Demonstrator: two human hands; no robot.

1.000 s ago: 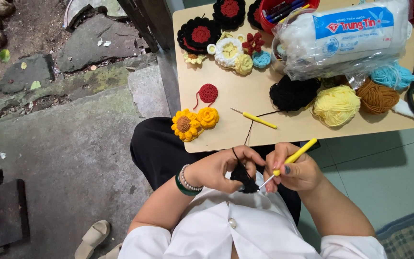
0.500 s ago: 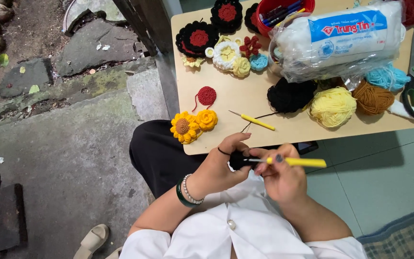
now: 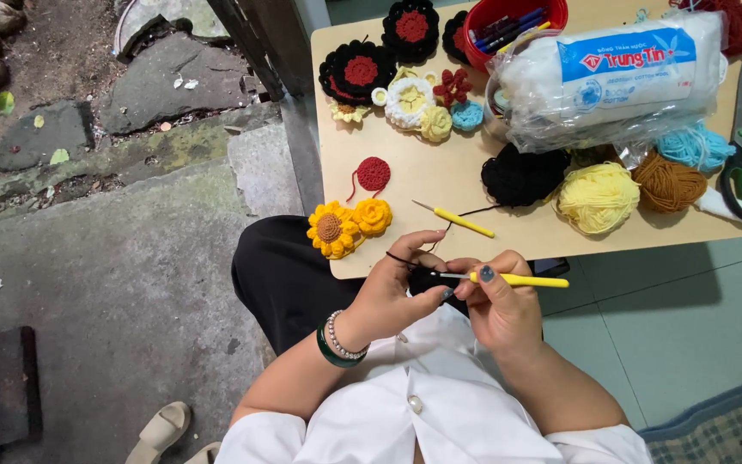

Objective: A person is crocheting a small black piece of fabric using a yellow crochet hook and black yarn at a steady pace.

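Black crochet work [image 3: 427, 279] sits pinched in the left hand [image 3: 392, 296], just below the near edge of the wooden table [image 3: 440, 176]. Beside it, the right hand [image 3: 495, 305] grips a yellow-handled crochet hook [image 3: 508, 279], fingers closed round it, its tip at the black piece. Black yarn ball [image 3: 521, 174] lies on the table above.

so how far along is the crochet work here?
Done: several finished flowers lie on the table, among them a yellow sunflower and a black-and-red one. In hand: the left hand pinches a small black piece, and the right hand works a yellow-handled hook into it. Left: the piece is tiny; the black yarn ball looks plentiful.
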